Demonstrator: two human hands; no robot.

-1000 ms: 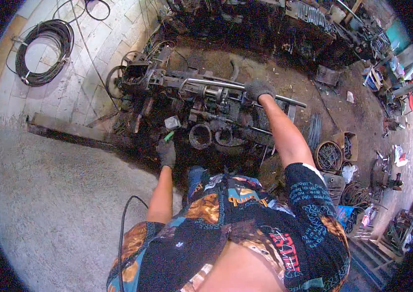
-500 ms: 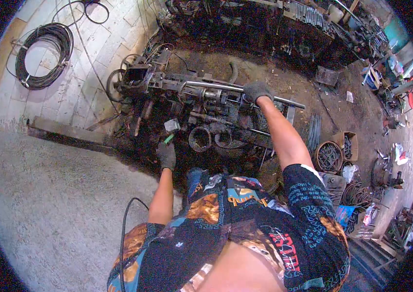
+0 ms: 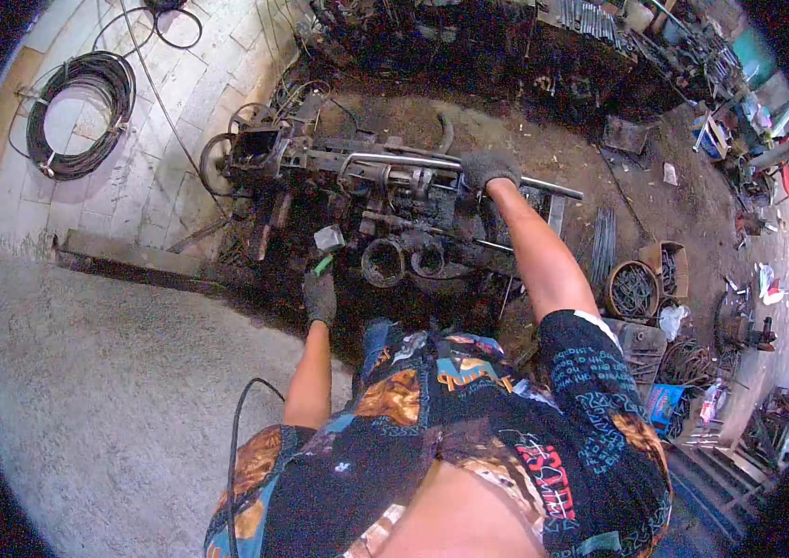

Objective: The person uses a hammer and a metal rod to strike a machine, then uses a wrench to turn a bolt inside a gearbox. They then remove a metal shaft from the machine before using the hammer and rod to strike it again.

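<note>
My right hand (image 3: 490, 168), in a dark grey glove, is closed around a long shiny metal rod (image 3: 552, 189) that lies across a greasy machine (image 3: 404, 177). Lower and to the left, my gloved left hand (image 3: 320, 296) grips a green handle (image 3: 324, 266). Just beyond that handle is a pale, square-looking piece (image 3: 328, 238); the tool's exact kind is unclear. Two round, ring-like openings (image 3: 382, 264) on the near side of the machine lie to the right of my left hand.
A coil of black cable (image 3: 83, 113) lies on pale tiles at the upper left. At the right stand a round container of metal pieces (image 3: 632, 290) and a cardboard box (image 3: 664, 265), near a bundle of thin rods (image 3: 603, 242). A crowded bench (image 3: 590, 33) runs along the back.
My right hand has shifted very slightly left and up along the rod. The left hand keeps its hold on the green handle, almost unmoved.
</note>
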